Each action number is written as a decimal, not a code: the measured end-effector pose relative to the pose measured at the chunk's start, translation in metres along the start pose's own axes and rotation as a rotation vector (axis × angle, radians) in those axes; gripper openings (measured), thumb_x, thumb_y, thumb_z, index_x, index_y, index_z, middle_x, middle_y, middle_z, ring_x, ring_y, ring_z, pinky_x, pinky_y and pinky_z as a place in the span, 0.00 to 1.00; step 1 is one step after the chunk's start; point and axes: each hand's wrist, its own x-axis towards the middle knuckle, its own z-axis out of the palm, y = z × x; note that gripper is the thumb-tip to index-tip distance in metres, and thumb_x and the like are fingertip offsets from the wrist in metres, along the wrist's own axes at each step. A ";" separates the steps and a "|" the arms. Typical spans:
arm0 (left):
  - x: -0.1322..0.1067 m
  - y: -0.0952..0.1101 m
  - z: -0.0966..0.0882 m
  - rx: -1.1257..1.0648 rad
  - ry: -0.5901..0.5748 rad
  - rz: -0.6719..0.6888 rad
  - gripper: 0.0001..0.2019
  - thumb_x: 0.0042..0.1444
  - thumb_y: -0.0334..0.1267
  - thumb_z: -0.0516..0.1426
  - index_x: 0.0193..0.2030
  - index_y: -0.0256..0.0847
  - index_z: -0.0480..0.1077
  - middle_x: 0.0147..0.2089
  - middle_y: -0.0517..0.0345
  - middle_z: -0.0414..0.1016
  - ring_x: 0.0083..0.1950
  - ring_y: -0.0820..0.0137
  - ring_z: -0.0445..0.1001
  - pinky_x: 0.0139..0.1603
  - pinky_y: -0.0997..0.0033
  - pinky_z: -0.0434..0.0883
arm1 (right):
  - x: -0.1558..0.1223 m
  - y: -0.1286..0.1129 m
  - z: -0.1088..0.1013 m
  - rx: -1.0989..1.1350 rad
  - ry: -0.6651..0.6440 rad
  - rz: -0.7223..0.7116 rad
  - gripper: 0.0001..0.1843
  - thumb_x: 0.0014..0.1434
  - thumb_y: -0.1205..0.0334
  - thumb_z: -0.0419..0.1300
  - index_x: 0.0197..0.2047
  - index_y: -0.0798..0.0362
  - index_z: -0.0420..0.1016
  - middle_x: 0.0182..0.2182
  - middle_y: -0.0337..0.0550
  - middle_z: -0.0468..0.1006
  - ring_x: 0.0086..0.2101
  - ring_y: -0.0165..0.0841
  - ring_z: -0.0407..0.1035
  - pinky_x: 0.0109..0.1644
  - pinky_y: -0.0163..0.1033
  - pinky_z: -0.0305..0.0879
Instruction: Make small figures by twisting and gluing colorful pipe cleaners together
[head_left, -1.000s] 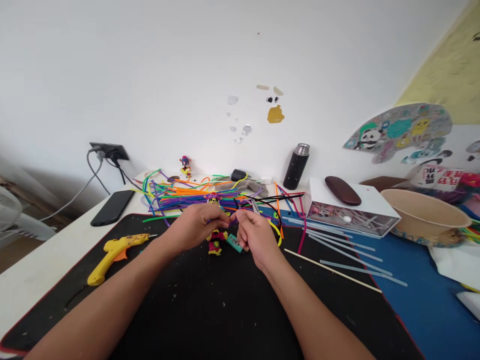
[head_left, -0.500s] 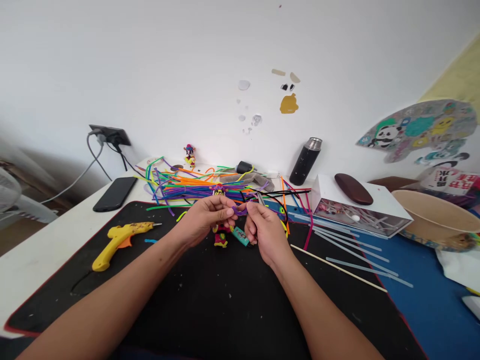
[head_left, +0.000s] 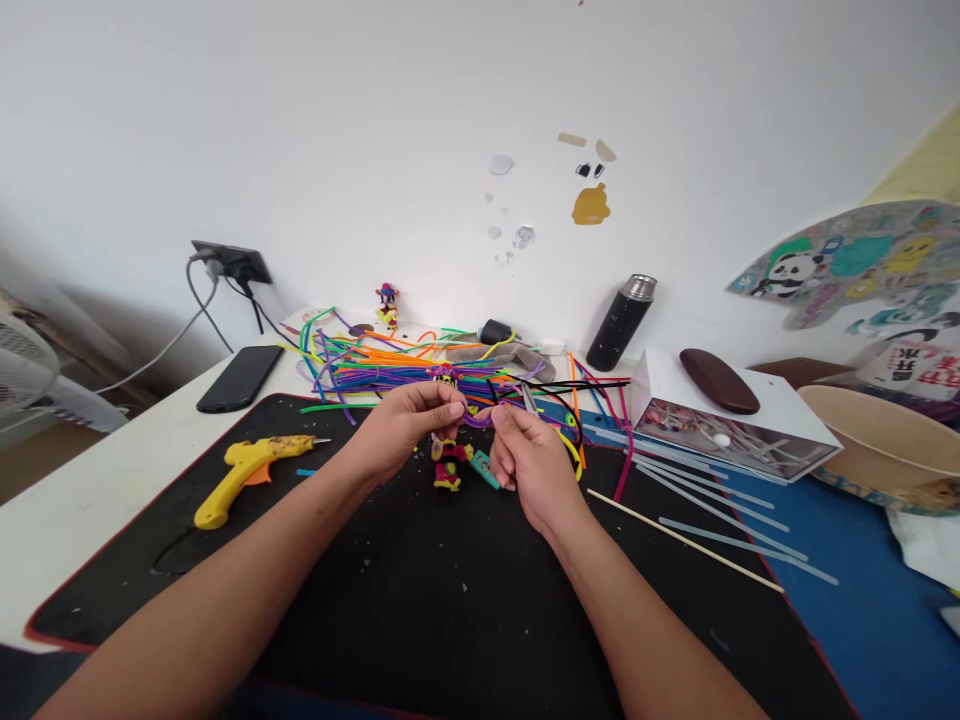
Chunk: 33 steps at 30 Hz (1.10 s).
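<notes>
A short purple pipe cleaner [head_left: 477,420] is stretched, slightly curved, between my two hands above the black mat. My left hand [head_left: 409,425] pinches its left end between thumb and fingers. Its right end sits in the pinch of my right hand [head_left: 529,450], whose other fingers are curled. Just behind and below them is a small red and yellow figure [head_left: 448,475], partly covered by my left hand. A teal case-like object [head_left: 484,470] lies by my right fingertips. The big bundle of coloured pipe cleaners [head_left: 375,375] spreads behind my hands.
On the left lie a yellow glue gun [head_left: 244,470] and a phone [head_left: 240,378]. Clear glue sticks [head_left: 727,500] and a thin wooden stick [head_left: 682,540] lie to the right. Farther back are a black flask [head_left: 621,325], a white box [head_left: 750,430] and another small figure [head_left: 388,305].
The view has shifted slightly, so everything sits a little farther right. My hands have drawn slightly apart, and more of the purple pipe cleaner shows between them.
</notes>
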 end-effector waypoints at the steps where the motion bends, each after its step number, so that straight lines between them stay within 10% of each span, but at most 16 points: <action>1: 0.000 0.002 -0.001 0.029 0.002 0.010 0.17 0.50 0.48 0.73 0.34 0.37 0.77 0.27 0.61 0.73 0.28 0.74 0.68 0.31 0.73 0.66 | 0.000 0.000 0.000 -0.027 -0.012 -0.010 0.24 0.62 0.39 0.66 0.41 0.54 0.81 0.14 0.26 0.57 0.14 0.25 0.55 0.17 0.31 0.47; 10: -0.002 0.016 -0.002 0.186 0.008 0.046 0.19 0.48 0.51 0.72 0.33 0.37 0.76 0.27 0.63 0.70 0.28 0.73 0.66 0.30 0.73 0.67 | 0.000 0.004 -0.005 -0.323 -0.068 -0.091 0.21 0.68 0.42 0.60 0.33 0.51 0.73 0.13 0.28 0.60 0.14 0.27 0.58 0.20 0.33 0.55; 24: -0.005 0.013 -0.008 0.302 0.002 0.023 0.20 0.50 0.53 0.72 0.41 0.39 0.83 0.40 0.52 0.84 0.38 0.65 0.78 0.41 0.68 0.74 | 0.001 0.006 -0.006 -0.254 -0.014 -0.095 0.21 0.67 0.41 0.61 0.38 0.52 0.76 0.14 0.28 0.60 0.15 0.27 0.59 0.21 0.33 0.55; 33: -0.005 0.018 -0.009 0.501 0.016 0.088 0.19 0.51 0.56 0.70 0.33 0.40 0.82 0.30 0.57 0.82 0.33 0.66 0.76 0.37 0.70 0.72 | -0.001 0.001 0.000 -0.228 -0.046 -0.045 0.22 0.64 0.39 0.61 0.36 0.51 0.74 0.15 0.29 0.66 0.14 0.26 0.59 0.19 0.32 0.51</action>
